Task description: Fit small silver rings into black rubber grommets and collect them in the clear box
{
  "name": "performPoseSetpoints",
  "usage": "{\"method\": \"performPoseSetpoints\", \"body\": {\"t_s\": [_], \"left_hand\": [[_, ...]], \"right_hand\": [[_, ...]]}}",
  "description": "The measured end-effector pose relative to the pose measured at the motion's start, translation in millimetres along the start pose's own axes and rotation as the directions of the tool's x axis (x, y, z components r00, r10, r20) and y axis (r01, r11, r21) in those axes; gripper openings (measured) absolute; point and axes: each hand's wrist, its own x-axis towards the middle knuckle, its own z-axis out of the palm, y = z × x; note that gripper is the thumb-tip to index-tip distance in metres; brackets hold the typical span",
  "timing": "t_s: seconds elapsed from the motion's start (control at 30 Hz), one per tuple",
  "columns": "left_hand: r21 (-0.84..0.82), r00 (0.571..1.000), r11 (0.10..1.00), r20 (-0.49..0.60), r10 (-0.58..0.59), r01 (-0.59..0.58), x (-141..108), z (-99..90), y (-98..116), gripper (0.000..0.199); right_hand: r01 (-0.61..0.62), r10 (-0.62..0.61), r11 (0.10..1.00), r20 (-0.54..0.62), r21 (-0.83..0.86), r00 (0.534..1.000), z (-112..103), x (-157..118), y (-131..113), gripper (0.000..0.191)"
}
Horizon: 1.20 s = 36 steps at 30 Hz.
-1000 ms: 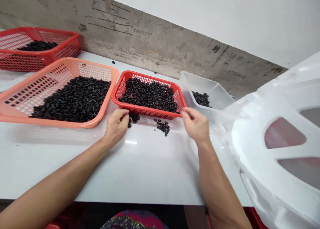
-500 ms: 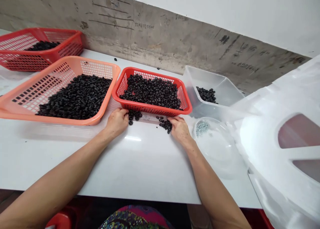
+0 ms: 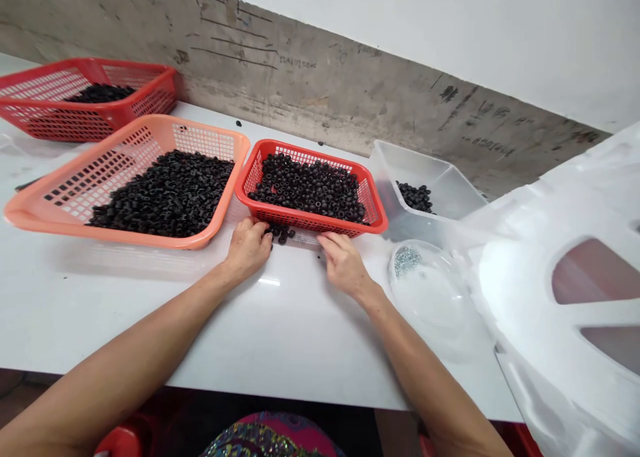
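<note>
My left hand point(image 3: 249, 247) rests on the table in front of the small red basket point(image 3: 313, 218), its fingers closed at a little heap of black ring-shaped pieces point(image 3: 283, 234). A dark bit shows at its fingertips, though the grip itself is partly hidden. Opposite it, my right hand point(image 3: 344, 262) has its fingers pressed together near the basket's front right edge. What they hold, if anything, is covered by the hand. Many black rounded pieces with holes point(image 3: 313, 187) fill the red basket behind both hands.
Left stands an orange basket point(image 3: 120, 238) of black pieces, with a larger red basket point(image 3: 150, 100) behind it. Right are a clear bin point(image 3: 450, 187) with black pieces, a clear round dish point(image 3: 425, 290) holding small silvery bits, and a large white plastic-wrapped object point(image 3: 520, 277).
My right hand has moved left, and the small black pile beside it no longer shows. The left hand has closed in on the ring heap. The whole view has shifted slightly.
</note>
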Motion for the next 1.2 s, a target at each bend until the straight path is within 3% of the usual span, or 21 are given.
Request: {"method": "performPoseSetpoints", "body": {"t_s": [0.1,0.2,0.37,0.53,0.67,0.8,0.93,1.07,1.13,1.2], "left_hand": [[-0.043,1.000,0.999,-0.008,0.004,-0.005,0,0.1,1,0.029],[-0.069,1.000,0.997,0.007,0.030,-0.029,0,-3.6,3,0.033],[-0.120,0.987,0.989,0.128,0.097,-0.082,-4,-5.8,7,0.053],[-0.098,0.980,0.988,0.148,0.134,-0.121,-8,1.8,3,0.052],[-0.101,0.981,0.985,0.124,0.150,-0.138,-8,4.6,0,0.049],[-0.097,0.982,0.983,0.096,0.162,-0.153,-10,5.5,1,0.050],[-0.110,0.981,0.980,0.085,0.174,-0.164,-13,8.4,3,0.050],[-0.114,0.981,0.976,0.031,0.192,-0.187,-14,4.5,4,0.046],[-0.123,0.959,0.952,0.017,0.284,-0.279,-15,-1.4,6,0.045],[-0.131,0.908,0.907,0.079,0.412,-0.400,-16,-7.9,9,0.046]], "right_hand": [[0.065,-0.056,0.997,0.174,-0.045,0.983,6,18,-17,0.044],[0.036,-0.001,0.992,0.275,-0.125,0.962,15,33,-27,0.042],[0.037,0.018,0.982,0.289,-0.185,0.957,23,35,-35,0.035],[0.081,-0.067,0.996,0.257,-0.045,0.964,18,11,-41,0.033],[0.118,-0.135,0.986,0.138,0.120,0.981,15,-2,-41,0.033],[0.022,0.010,0.982,-0.168,0.189,0.986,8,-5,-22,0.027],[-0.184,0.255,0.956,-0.338,0.229,0.906,-4,-8,5,0.018],[-0.394,0.444,0.896,-0.370,0.206,0.816,-11,-11,19,0.017],[-0.458,0.489,0.872,-0.372,0.173,0.789,-12,-12,19,0.022],[-0.489,0.507,0.859,-0.370,0.149,0.778,-12,-11,18,0.029]]}}
